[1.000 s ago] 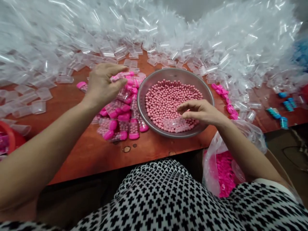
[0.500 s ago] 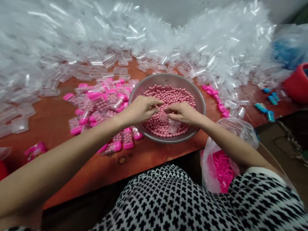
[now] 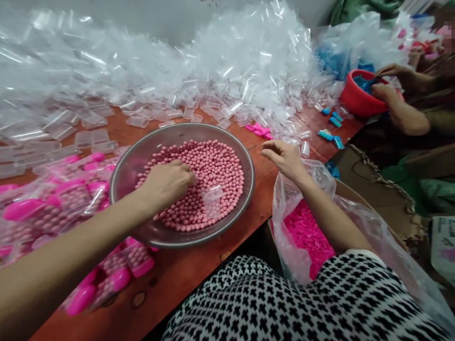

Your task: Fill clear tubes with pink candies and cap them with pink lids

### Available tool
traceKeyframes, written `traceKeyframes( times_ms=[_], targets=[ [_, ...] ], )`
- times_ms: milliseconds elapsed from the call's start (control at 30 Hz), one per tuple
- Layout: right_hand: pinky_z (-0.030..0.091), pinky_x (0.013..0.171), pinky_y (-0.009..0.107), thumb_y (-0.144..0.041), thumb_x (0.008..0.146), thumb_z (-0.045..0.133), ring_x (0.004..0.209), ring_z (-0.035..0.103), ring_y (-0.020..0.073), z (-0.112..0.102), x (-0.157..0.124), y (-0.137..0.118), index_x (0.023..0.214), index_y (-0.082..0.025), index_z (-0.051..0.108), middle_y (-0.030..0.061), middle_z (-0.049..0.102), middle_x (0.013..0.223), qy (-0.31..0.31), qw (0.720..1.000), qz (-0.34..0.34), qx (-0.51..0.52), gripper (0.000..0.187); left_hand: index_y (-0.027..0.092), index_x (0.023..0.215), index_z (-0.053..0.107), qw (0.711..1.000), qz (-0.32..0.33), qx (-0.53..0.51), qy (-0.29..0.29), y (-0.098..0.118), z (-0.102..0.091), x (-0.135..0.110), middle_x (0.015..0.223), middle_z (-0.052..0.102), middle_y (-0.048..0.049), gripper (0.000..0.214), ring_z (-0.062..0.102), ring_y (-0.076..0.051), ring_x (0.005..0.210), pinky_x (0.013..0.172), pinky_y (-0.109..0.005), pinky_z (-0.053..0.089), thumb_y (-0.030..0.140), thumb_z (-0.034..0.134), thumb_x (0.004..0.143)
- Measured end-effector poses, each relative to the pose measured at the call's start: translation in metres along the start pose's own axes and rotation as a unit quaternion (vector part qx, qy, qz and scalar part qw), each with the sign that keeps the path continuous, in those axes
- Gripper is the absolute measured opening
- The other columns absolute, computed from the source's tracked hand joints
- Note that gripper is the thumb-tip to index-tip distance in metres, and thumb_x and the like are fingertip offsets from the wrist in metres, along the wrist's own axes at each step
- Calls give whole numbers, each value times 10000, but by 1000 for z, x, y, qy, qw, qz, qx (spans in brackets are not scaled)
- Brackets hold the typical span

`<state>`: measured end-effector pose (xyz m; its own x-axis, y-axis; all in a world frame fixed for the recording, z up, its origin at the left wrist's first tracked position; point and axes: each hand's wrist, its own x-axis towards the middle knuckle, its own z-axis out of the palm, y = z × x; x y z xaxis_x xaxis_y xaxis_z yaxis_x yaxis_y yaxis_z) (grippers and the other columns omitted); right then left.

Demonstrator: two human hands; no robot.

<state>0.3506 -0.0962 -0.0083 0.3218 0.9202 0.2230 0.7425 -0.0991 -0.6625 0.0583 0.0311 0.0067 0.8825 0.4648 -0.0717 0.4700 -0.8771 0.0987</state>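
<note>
A metal bowl (image 3: pixel 119 182) of round pink beads (image 3: pixel 223 166) stands before me on the red-brown table. My left hand (image 3: pixel 168 182) is down at the beads with its fingers curled; whatever they hold is hidden. A small clear plastic container (image 3: pixel 213 201) lies on the beads just right of that hand. Past the bowl's right rim, my right hand (image 3: pixel 284 158) hovers with thumb and fingers apart and nothing visible in them. Just beyond its fingertips lie a few bright pink caps (image 3: pixel 259 130) on the table.
Filled containers with pink caps (image 3: pixel 74 194) pile up at left. A heap of clear containers (image 3: pixel 241 57) lines the back. A plastic bag (image 3: pixel 280 203) of pink pieces (image 3: pixel 307 232) sits at right. Farther right, a co-worker's hands (image 3: pixel 387 87) are at a red basin (image 3: pixel 355 97).
My view has turned right. My right hand has left the bowl for the pink caps, and the clear container now lies on the beads. My left hand has lowered to the beads.
</note>
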Motion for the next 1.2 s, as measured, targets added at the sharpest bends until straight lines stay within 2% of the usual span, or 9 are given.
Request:
traceKeyframes(
  times_ms=[100, 200, 300, 500, 600, 700, 900, 1100, 1200],
  targets=[
    [502, 913, 463, -225, 878, 620, 1035, 670, 291, -26, 6, 47, 1037, -132, 720, 169, 714, 1108, -37, 957, 93, -271, 210, 153, 717, 706, 995, 25, 60, -81, 20, 9, 27, 831, 736, -148, 241, 665, -268, 834, 650, -309, 442, 93, 491, 809],
    [510, 852, 483, -185, 826, 661, 1041, 661, 351, -34, 5, 74, 950, -109, 738, 227, 695, 1099, -60, 937, 127, -319, 165, 167, 751, 718, 999, -6, 6, -48, 30, 22, 46, 860, 754, -124, 216, 687, -248, 832, 666, -282, 455, 118, 512, 797],
    [507, 820, 416, -209, 807, 678, 1031, 656, 323, -31, 3, 84, 864, -141, 735, 187, 701, 1086, -72, 934, 130, -326, 106, 195, 780, 733, 975, -51, -215, 29, 25, 28, 48, 810, 761, -64, 164, 696, -227, 799, 702, -277, 494, 269, 592, 820],
    [449, 698, 331, -343, 766, 709, 798, 638, 235, -21, 12, 82, 788, -157, 669, 82, 707, 829, -37, 957, 127, -258, 191, 151, 902, 711, 742, -126, -654, 72, 25, 12, 20, 885, 747, -68, 399, 695, -202, 826, 804, -334, 555, 481, 806, 701],
    [394, 588, 282, -389, 608, 818, 609, 558, 158, -14, 17, 67, 636, -177, 584, 5, 634, 632, 4, 984, 162, -69, 316, 150, 900, 682, 667, -118, -731, 88, 35, 8, 10, 926, 738, -62, 396, 691, -180, 860, 843, -339, 558, 424, 858, 675],
    [373, 491, 248, -444, 540, 860, 502, 495, 107, -10, 18, 37, 619, -180, 573, -18, 608, 570, 18, 975, 155, 156, 398, 159, 923, 667, 623, -79, -771, 105, 40, 8, 6, 969, 732, -51, 364, 694, -172, 884, 874, -351, 559, 390, 847, 707],
    [524, 545, 254, -454, 635, 866, 554, 596, 109, -8, 13, -35, 671, -174, 635, 2, 677, 652, -15, 946, 33, 321, 365, 149, 984, 701, 663, -39, -735, 138, 40, 7, 1, 964, 721, -50, 307, 679, -159, 872, 859, -325, 555, 344, 790, 765],
    [584, 707, 285, -403, 668, 869, 735, 680, 143, 7, 6, -87, 878, -215, 649, -4, 709, 811, -64, 939, -94, 324, 358, 136, 976, 697, 718, -20, -677, 159, 43, 10, -5, 934, 703, -53, 249, 663, -157, 859, 819, -299, 541, 311, 714, 800],
    [546, 677, 254, -353, 748, 807, 751, 669, 135, 7, 7, -103, 1150, -219, 630, -5, 704, 845, -156, 936, -175, 263, 459, 136, 973, 698, 736, -8, -654, 178, 40, 11, -11, 921, 706, -54, 239, 656, -156, 843, 777, -278, 528, 316, 683, 816]
  ],
)
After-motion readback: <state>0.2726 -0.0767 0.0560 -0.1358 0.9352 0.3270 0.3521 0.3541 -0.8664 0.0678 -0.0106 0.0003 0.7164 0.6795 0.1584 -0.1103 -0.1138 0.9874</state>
